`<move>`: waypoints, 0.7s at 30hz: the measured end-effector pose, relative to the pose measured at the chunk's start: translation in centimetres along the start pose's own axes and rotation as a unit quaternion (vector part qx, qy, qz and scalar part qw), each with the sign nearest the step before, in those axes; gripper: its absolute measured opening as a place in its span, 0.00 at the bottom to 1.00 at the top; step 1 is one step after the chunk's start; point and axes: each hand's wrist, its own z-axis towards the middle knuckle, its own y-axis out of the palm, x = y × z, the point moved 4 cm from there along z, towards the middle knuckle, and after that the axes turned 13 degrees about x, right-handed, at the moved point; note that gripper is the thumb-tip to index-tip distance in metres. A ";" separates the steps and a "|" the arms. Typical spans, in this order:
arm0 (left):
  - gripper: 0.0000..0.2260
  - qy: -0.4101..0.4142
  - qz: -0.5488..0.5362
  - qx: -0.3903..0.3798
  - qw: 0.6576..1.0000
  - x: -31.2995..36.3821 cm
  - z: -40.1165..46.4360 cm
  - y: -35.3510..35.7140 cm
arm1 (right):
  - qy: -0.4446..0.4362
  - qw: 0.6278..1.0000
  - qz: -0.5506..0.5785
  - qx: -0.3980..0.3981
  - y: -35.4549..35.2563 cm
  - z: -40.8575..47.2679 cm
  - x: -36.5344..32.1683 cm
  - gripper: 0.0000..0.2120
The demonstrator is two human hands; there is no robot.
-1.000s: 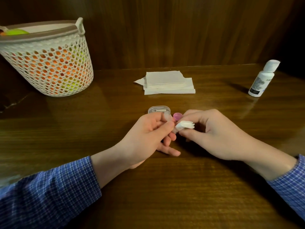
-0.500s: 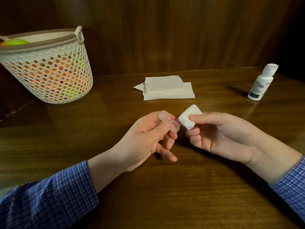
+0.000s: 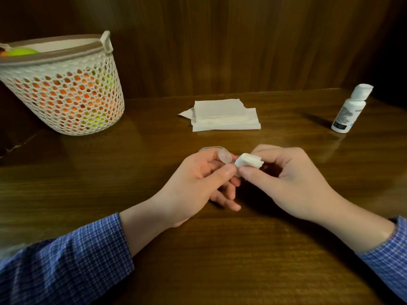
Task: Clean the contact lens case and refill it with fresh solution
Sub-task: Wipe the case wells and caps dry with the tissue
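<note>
While the left hand [image 3: 198, 181] pinched the clear contact lens case [image 3: 225, 156] between thumb and forefinger, its other fingers hung loosely curled beneath, above the middle of the wooden tabletop [image 3: 220, 249]. One round transparent well of the case showed above the thumb; the other well was hidden behind the fingers and the tissue. The right hand [image 3: 293, 181] gripped a folded white tissue wad [image 3: 248, 161] between thumb and curled fingers, and the wad's end met the case just beside the left thumb tip. Whether the tissue sat inside a well could not be told. Behind the left hand's knuckles, a clear rounded piece [image 3: 209, 149] lay flat on the tabletop, mostly covered by the hand.

Toward the far edge, at about the middle, lay a stack of white tissues [image 3: 222, 116], its top sheets smaller and set askew. Near the far right corner stood a white solution bottle [image 3: 350, 110], capped, with a dark band on its label, well apart from the hands. At the far left corner stood a white perforated basket [image 3: 66, 89] with a brownish rim, orange and green contents showing through its holes. Both forearms wore blue checked sleeves [image 3: 66, 265].
</note>
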 end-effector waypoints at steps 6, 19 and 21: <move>0.09 0.060 0.080 0.043 0.994 0.0 -0.2 -0.1 | 0.153 0.976 0.140 -0.063 0.7 -0.1 0.9 0.08; 0.10 -0.092 -0.073 -0.034 0.993 0.0 0.4 -0.3 | 0.072 0.995 0.066 0.012 -1.0 0.7 0.9 0.11; 0.10 -0.097 -0.078 -0.045 0.991 -0.1 0.5 -0.3 | -0.014 0.999 0.031 0.011 -0.8 0.4 0.1 0.08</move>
